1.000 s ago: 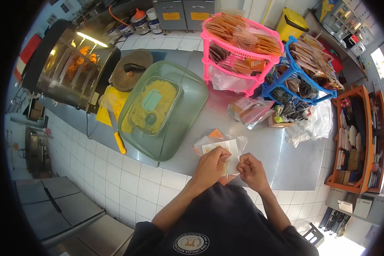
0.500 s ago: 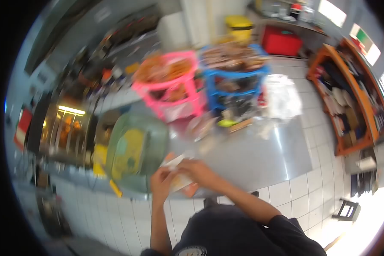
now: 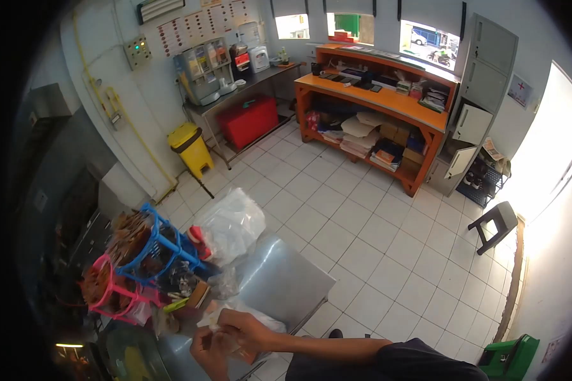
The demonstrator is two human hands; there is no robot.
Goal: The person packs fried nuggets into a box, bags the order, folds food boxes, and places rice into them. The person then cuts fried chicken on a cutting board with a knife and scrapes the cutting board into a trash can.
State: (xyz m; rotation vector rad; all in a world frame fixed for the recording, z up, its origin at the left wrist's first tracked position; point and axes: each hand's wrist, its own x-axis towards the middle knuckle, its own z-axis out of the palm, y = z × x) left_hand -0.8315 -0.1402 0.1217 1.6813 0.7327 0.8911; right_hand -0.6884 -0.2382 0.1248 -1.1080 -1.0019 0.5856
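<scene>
At the bottom of the head view, my left hand (image 3: 208, 351) and my right hand (image 3: 243, 329) are close together with fingers pinched. Between them is a small white and orange packet (image 3: 211, 315), largely covered by the fingers, so its exact kind is hard to make out. Both are over the metal table (image 3: 279, 270). Just beyond stand a blue basket rack (image 3: 161, 249) and a pink one (image 3: 117, 293), each topped with brown and orange packs. A heap of clear plastic bags (image 3: 234, 222) lies beside the blue rack.
A green tub (image 3: 130, 352) is at the lower left. White floor tiles (image 3: 343, 232) stretch to an orange counter (image 3: 375, 111). A yellow bin (image 3: 192, 150), a red box (image 3: 248, 120), a black stool (image 3: 494, 227) and a green stool (image 3: 510, 359) stand around the room.
My view has swung to the right, so the table and racks now appear lower left. My hands stay together on the packet.
</scene>
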